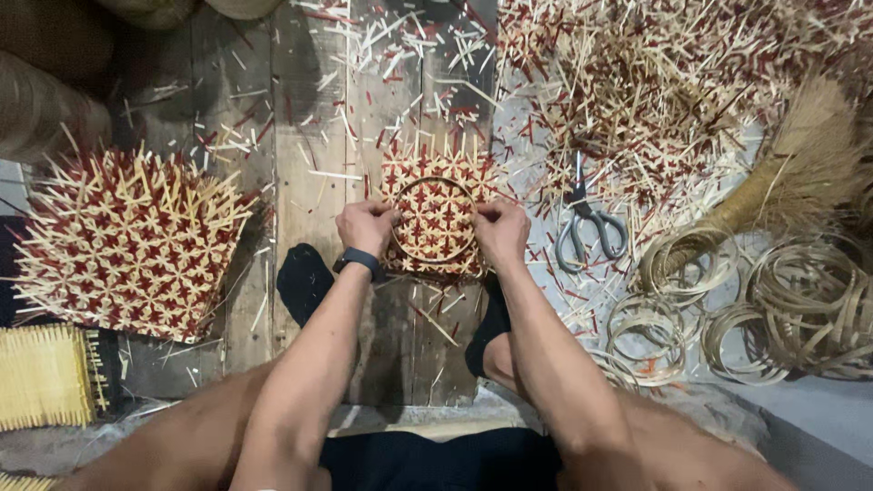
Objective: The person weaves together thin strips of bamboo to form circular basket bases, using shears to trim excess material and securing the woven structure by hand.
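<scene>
**Gripping a Ring on a Woven Panel**

Holding a thin bamboo ring (435, 221) at opposite edges: left hand (366, 227) closed on the left rim, right hand (501, 231) closed on the right rim. Pressed flat onto a small red-and-cream woven panel (438, 211) on the plank floor (309, 136). Fingertips hidden under curled knuckles; panel's lower edge hard to make out. Forearms converging, wrists bent downward. Right of grip: scissors (589, 227), coiled hoops (800, 305). Left of grip: stacked woven panels (127, 241).

Left hand (366, 227) and right hand (501, 229) press a bamboo ring (435, 221) onto a woven mat (438, 211); scissors (589, 223) nearby.
</scene>
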